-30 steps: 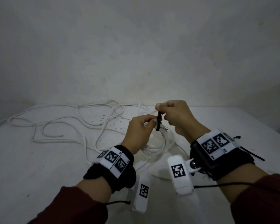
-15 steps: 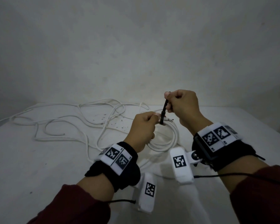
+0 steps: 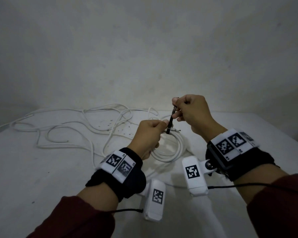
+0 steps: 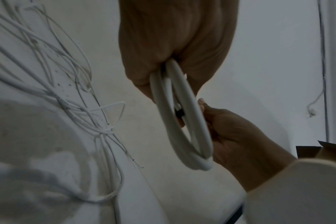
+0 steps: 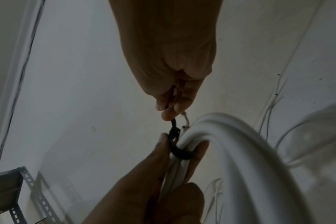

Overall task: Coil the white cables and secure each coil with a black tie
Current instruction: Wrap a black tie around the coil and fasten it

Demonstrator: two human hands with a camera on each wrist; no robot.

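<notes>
Left hand (image 3: 149,134) grips the coiled white cable (image 3: 169,150), fingers curled round the bundled turns, coil held above the white table (image 3: 41,177) w/ its lower loops hanging. Black tie (image 5: 179,149) is looped around the bundle; its free tail (image 3: 171,118) rises to the right hand (image 3: 191,112), pinched betw. thumb & fingers. Loose white cables (image 3: 72,127) lie spread on the table, left of the hands.
</notes>
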